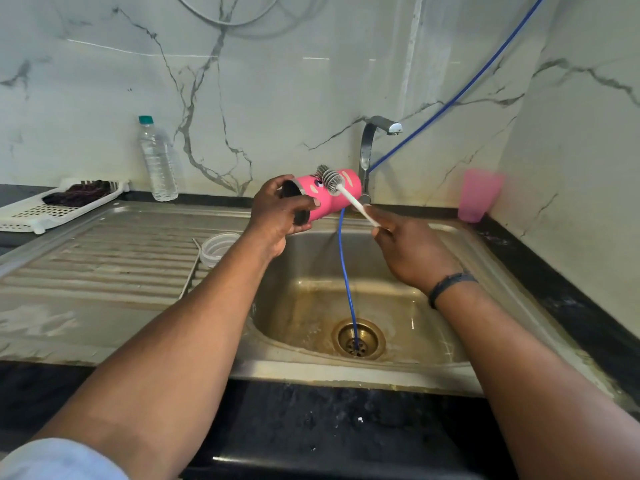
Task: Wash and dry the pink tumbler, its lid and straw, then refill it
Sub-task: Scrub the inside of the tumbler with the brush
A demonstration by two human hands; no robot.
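Left of the sink [478,258], the ribbed drainboard [104,265] carries a lid [219,247] at its inner edge. Above the sink's back rim, the pink tumbler [325,199] lies sideways, its dark mouth facing left. The left hand [277,216] grips its open end, while the right hand [408,251] pinches a white-handled brush [341,190] whose bristles touch the tumbler's side.

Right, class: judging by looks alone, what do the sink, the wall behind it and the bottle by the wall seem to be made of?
Sink: probably stainless steel, a dull grey sheen with pressed drainer ridges, stained brownish in the basin.
Wall: marble or marble-look tile; glossy white with grey veins, which of the two cannot be told.
Bottle: clear, ribbed, with a green cap, likely thin plastic.
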